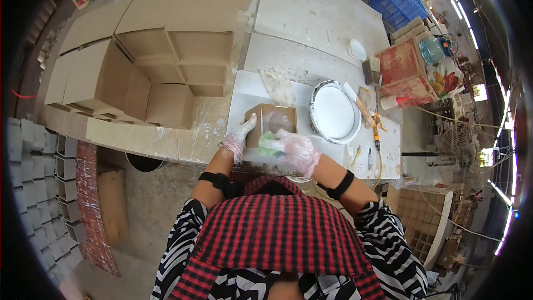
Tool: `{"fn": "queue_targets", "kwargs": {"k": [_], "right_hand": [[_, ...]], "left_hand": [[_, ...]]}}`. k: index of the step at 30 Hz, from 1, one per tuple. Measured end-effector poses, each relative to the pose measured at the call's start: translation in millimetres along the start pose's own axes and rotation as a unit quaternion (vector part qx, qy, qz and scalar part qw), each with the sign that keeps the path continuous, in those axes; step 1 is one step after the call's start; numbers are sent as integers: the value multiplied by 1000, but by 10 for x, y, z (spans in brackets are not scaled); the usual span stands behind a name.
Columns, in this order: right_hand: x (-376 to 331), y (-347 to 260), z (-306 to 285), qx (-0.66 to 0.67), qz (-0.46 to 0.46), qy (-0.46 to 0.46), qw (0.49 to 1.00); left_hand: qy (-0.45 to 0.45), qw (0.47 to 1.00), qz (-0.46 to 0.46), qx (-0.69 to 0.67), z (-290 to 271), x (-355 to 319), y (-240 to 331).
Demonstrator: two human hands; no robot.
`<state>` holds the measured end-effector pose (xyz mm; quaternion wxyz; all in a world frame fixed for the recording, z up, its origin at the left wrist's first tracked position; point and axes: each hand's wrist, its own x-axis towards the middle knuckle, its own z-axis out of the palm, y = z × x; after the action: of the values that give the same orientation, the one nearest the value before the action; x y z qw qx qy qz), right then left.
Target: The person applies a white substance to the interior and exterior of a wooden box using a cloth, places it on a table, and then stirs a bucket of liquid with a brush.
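Observation:
A small brown open box point(255, 134) sits on a white board at the table's front edge. My left hand point(240, 138), in a thin clear glove smeared white, grips the box by its left side. My right hand point(294, 148), gloved the same way, closes on a green sponge point(266, 143) at the box's near side. To the right stands a round tub point(312, 112) of white paint point(336, 111), its rim crusted with drips. Behind the box lies a crumpled off-white cloth point(277, 87).
Brown boxes point(100, 72) are stacked on the left of the table. Right of the tub lie a flat brush point(360, 103) and an orange spray gun point(378, 123) with a hose. A small white dish point(356, 50) and a red-stained crate point(404, 72) stand farther back.

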<state>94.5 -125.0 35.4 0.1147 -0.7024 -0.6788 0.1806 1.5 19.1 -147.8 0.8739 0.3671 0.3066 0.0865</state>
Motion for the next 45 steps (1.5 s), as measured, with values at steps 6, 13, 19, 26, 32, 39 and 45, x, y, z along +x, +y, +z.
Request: {"fn": "queue_targets", "kwargs": {"k": [6, 13, 19, 26, 32, 39, 45], "right_hand": [[-251, 180, -115, -8, 72, 8, 997], [-476, 294, 299, -20, 38, 56, 998], [-666, 691, 222, 5, 116, 157, 981], [573, 165, -156, -60, 27, 67, 996], [941, 462, -279, -86, 123, 55, 987], [806, 513, -228, -40, 158, 12, 987], [460, 588, -185, -16, 245, 62, 967]], "left_hand": [[-10, 999, 7, -33, 159, -155, 199], [-28, 998, -61, -4, 85, -113, 211], [-35, 998, -45, -33, 303, -288, 432], [-65, 997, 41, 31, 103, -93, 258], [20, 981, 17, 193, 126, -127, 488], [-26, 999, 11, 23, 117, -63, 392], [-8, 998, 29, 58, 295, -347, 566]]}}
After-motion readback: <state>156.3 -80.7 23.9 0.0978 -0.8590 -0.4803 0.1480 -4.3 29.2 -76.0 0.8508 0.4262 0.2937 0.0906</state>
